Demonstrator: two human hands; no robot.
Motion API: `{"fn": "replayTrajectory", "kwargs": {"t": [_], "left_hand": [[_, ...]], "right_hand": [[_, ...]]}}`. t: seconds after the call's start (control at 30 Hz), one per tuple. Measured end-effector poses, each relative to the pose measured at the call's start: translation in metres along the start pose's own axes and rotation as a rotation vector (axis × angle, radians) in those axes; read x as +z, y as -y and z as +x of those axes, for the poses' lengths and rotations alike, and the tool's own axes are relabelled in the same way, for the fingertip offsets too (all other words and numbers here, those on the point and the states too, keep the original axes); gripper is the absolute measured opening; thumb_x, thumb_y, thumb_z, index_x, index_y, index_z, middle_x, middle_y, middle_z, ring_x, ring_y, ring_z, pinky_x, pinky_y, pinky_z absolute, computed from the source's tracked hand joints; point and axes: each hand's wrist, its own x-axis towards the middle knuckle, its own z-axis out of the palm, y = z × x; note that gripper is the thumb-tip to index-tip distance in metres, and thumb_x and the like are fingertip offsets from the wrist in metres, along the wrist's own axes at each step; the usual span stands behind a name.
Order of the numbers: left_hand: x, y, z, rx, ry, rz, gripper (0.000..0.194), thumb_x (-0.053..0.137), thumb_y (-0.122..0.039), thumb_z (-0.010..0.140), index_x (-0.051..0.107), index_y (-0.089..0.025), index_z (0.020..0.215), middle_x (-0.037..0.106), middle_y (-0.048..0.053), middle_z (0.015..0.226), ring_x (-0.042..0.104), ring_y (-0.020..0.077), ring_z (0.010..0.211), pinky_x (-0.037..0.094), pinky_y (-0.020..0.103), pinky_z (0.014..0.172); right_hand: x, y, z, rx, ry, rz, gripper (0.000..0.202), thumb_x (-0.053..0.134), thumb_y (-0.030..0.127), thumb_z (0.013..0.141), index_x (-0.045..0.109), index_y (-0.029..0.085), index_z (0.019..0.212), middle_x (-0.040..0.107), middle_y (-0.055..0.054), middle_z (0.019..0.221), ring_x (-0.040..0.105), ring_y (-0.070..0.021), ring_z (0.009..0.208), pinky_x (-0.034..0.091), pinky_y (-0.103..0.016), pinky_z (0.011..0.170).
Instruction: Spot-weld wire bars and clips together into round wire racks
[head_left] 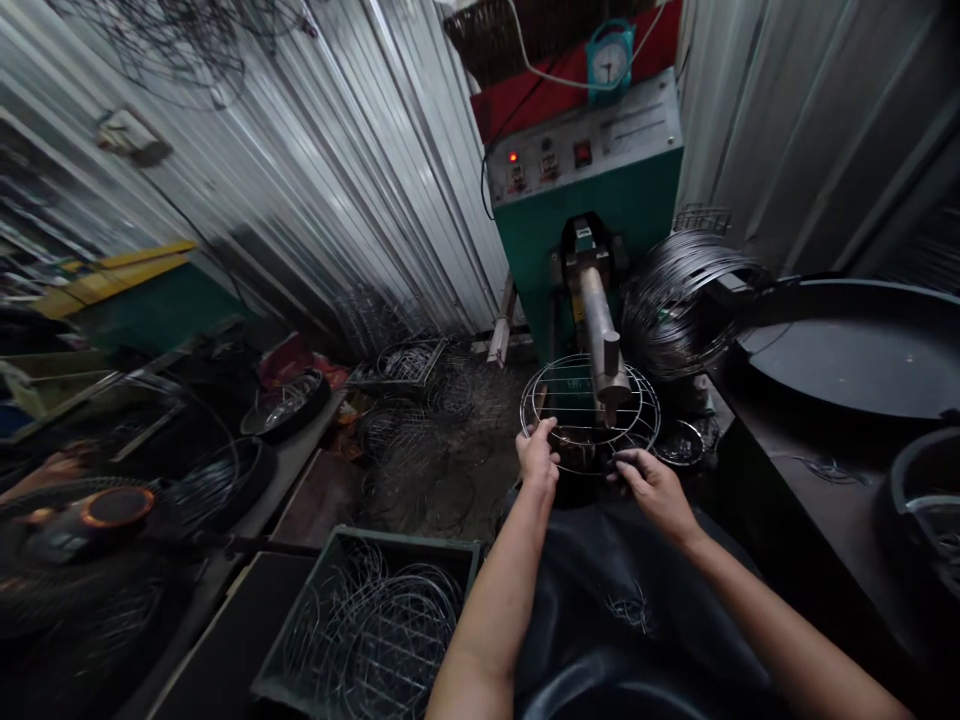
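Observation:
A round wire rack (577, 408), made of thin parallel wires inside rings, lies roughly level under the metal arm (602, 325) of a green spot welder (517, 235). My left hand (538, 455) pinches its near left rim between thumb and fingers. At the near right rim, my right hand (646, 485) has its fingers closed, with the fingertips dark and hard to make out. The welder's electrode tip (610, 412) comes down over the right part of the rack. What is under the rack is mostly hidden in shadow.
A green crate (341, 545) of wire racks stands at lower left. Loose wire rings (450, 500) lie on the floor. Right of the welder is a wire coil (675, 300) beside a large black pan (862, 350). A black sheet (600, 570) covers my lap.

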Motion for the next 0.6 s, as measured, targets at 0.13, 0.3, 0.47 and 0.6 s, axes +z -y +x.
{"fn": "replayTrajectory", "kwargs": {"t": [0.13,0.3,0.47,0.6], "left_hand": [[-0.0007,-0.0023,0.0027,0.01,0.019,-0.036,0.041,0.075,-0.036,0.055,0.048,-0.017,0.079,0.042,-0.007,0.057,0.037,0.0033,0.041,0.021,0.016,0.034],[0.002,-0.0028,0.0025,-0.001,0.023,-0.049,0.041,0.075,-0.035,0.055,0.046,-0.018,0.079,0.039,-0.008,0.056,0.035,0.0031,0.04,0.02,0.016,0.034],[0.003,-0.0015,0.0033,-0.005,-0.001,-0.028,0.041,0.075,-0.036,0.054,0.045,-0.018,0.076,0.033,-0.009,0.053,0.03,0.0026,0.039,0.019,0.016,0.034],[0.0034,0.0,0.0069,-0.002,-0.004,0.037,0.042,0.075,-0.041,0.054,0.048,-0.017,0.076,0.036,-0.008,0.054,0.035,0.0037,0.04,0.022,0.016,0.034]], "right_hand": [[-0.0024,-0.0071,0.0041,0.001,0.018,-0.017,0.031,0.055,0.047,0.076,0.058,0.018,0.087,0.067,-0.004,0.066,0.063,-0.0176,0.059,0.048,-0.027,0.049],[-0.0054,-0.0005,0.0062,0.01,0.003,0.026,0.031,0.057,0.047,0.075,0.058,0.018,0.087,0.067,-0.004,0.068,0.065,-0.0184,0.063,0.049,-0.026,0.048],[-0.0084,-0.0001,0.0067,0.009,0.003,0.049,0.032,0.058,0.047,0.074,0.058,0.018,0.086,0.067,-0.004,0.069,0.066,-0.0194,0.066,0.05,-0.025,0.048],[-0.0096,-0.0008,0.0088,0.005,0.011,0.058,0.033,0.059,0.049,0.074,0.058,0.019,0.085,0.067,-0.004,0.071,0.067,-0.0198,0.067,0.051,-0.026,0.048]]}}
